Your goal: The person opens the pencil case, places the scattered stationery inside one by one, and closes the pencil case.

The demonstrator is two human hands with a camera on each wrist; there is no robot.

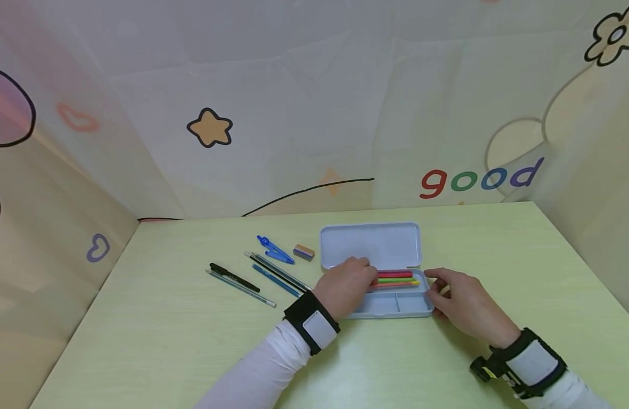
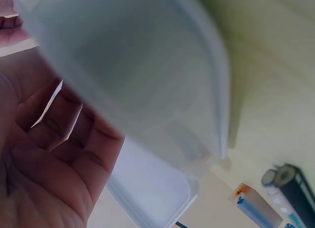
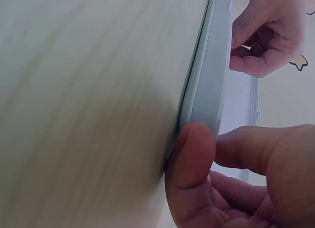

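Pale blue case (image 1: 370, 245) open, coloured pens (image 1: 394, 280) inside.

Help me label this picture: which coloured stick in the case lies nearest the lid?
The red stick; the green one and the orange one in the case lie farther from the lid.

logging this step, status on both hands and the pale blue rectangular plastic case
Right hand pinching end of open case. Left hand over it, grip hidden. Nothing visibly in the way.

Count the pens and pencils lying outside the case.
5 visible: a black pen and grey pencil at far left; a black pencil, silvery pencil and blue one nearer the left hand. That hand may hide more.
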